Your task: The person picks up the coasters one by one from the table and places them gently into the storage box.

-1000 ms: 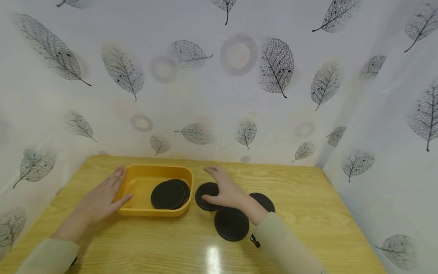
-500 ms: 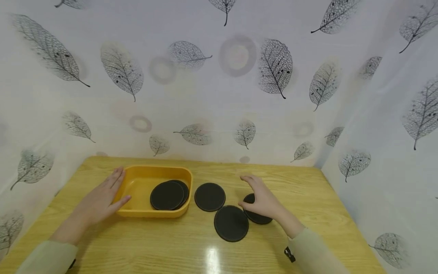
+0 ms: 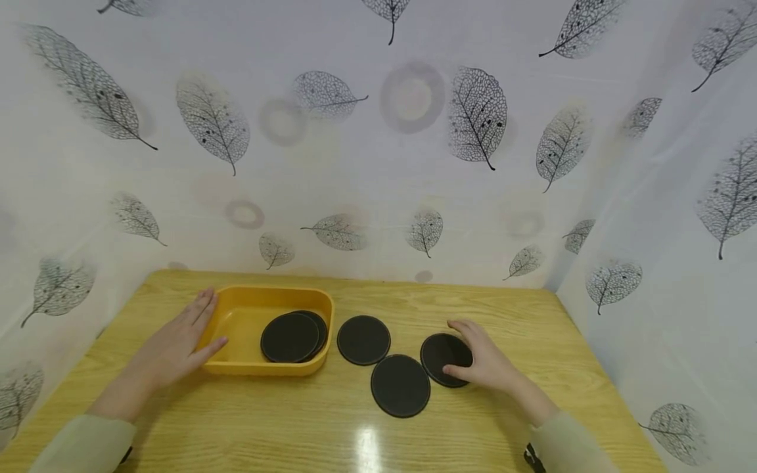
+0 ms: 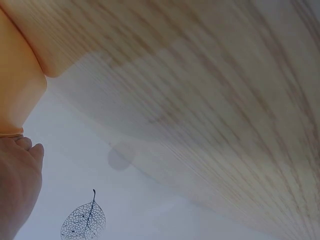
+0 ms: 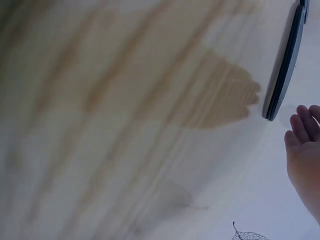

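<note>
A yellow plastic tray [image 3: 269, 368] stands on the left, with two overlapping black round coasters [image 3: 290, 337] inside at its right end. Along the tray's left side rests my left hand [image 3: 171, 345], fingers straight at the back corner and thumb over the front left rim. Right of the tray lie a black coaster [image 3: 363, 339], another coaster [image 3: 401, 386] nearer the front, and a right-hand coaster [image 3: 440, 358]. Over that last one hovers my right hand [image 3: 487, 361], thumb and fingers spread apart. From the right wrist, the fingertips appear apart from the coaster's dark edge [image 5: 285, 65].
The wooden table [image 3: 260, 420] has a shiny light reflection near its front. A pale curtain [image 3: 355, 164] with printed leaves rises behind the table's back edge and along both sides.
My right hand has moved right, from over the coaster beside the tray to over the right-hand coaster. The left hand and tray stay in place.
</note>
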`<control>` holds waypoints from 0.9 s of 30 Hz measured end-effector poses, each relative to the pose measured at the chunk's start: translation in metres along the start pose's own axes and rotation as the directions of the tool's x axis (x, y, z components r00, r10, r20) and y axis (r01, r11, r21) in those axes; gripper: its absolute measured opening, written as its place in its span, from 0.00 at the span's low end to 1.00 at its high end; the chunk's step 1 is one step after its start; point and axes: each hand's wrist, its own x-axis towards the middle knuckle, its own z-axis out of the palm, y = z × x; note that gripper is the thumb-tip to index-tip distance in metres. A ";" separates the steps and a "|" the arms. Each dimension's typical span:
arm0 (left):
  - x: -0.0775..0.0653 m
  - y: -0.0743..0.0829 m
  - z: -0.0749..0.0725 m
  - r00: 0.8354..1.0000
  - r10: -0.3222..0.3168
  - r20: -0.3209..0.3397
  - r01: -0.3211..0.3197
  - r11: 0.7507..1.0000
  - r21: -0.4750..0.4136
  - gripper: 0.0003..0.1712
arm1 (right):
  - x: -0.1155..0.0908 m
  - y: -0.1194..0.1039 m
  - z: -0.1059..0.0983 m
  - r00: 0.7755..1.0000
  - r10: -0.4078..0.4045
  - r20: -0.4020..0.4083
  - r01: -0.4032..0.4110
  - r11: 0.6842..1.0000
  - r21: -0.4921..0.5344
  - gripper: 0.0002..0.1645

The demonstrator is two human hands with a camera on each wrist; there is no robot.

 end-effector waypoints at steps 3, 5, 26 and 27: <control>0.000 0.000 0.000 1.000 0.001 0.000 -0.001 1.000 0.000 0.50 | -0.005 0.005 -0.002 1.000 -0.006 0.008 0.006 1.000 0.006 0.55; 0.001 -0.001 0.001 1.000 0.008 -0.006 -0.008 1.000 0.002 0.50 | -0.008 0.007 -0.002 1.000 -0.005 0.017 0.004 1.000 0.017 0.57; 0.001 -0.001 0.001 1.000 0.007 -0.012 -0.007 1.000 0.005 0.50 | -0.008 0.007 0.008 0.994 0.041 0.101 -0.032 0.995 -0.090 0.71; 0.001 -0.001 0.001 1.000 0.009 -0.013 -0.009 1.000 0.005 0.50 | -0.008 0.007 0.008 0.994 0.041 0.097 -0.032 0.995 -0.096 0.71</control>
